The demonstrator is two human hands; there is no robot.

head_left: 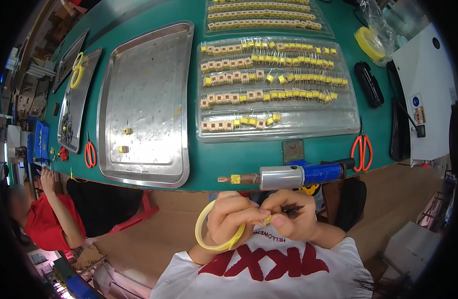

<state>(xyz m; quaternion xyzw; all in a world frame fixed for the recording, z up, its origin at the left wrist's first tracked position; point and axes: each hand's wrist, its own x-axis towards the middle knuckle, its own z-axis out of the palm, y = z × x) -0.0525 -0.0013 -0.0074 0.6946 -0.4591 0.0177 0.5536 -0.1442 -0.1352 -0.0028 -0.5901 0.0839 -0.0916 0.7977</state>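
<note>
My left hand (231,217) and my right hand (296,217) meet in front of my chest, just off the table's near edge. Between their fingertips is a small yellow-wrapped part (268,220), mostly hidden by the fingers. A roll of yellow tape (201,230) hangs around my left hand near the wrist. Something dark (292,209) sits in the curled fingers of my right hand; its kind is unclear. Just beyond the hands, a grey-and-blue motor tool (283,177) lies along the table edge, with a yellow-wrapped piece (235,179) on its shaft.
A metal tray (147,94) holds two small yellow parts. Rows of pinned parts, some yellow-wrapped, fill a clear plastic tray (279,130). Orange-handled scissors (362,153) lie right, another pair (90,153) left. A white machine (421,94) borders the right; a co-worker in red (54,224) sits left.
</note>
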